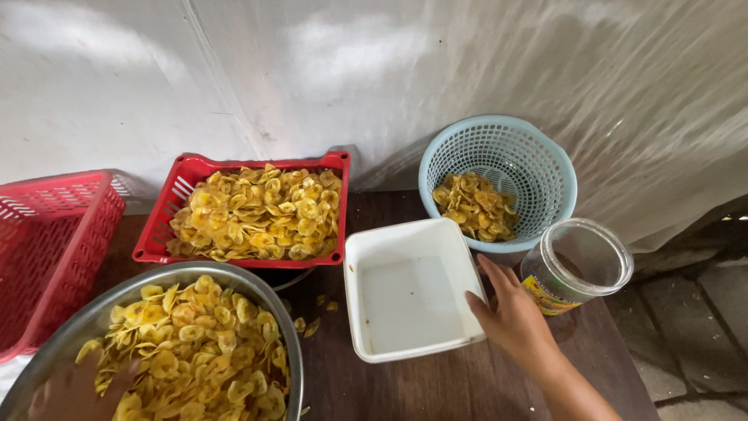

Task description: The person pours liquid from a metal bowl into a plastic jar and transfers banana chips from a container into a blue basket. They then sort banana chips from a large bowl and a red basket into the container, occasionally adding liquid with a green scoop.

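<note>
My right hand [510, 316] rests on a plain white square tub [409, 292], beside yellow chips [257, 214] in a bright red crate [160, 242], a pale blue lattice-holed basket [538, 152], a silvery metal bowl [86, 320], a clear jar [580, 265] with a yellow-and-red label, all on a dark brown table [436, 386].

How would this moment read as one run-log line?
right hand: touches white tub rim | left hand: in metal bowl of chips | clear jar: tilted beside tub
</note>
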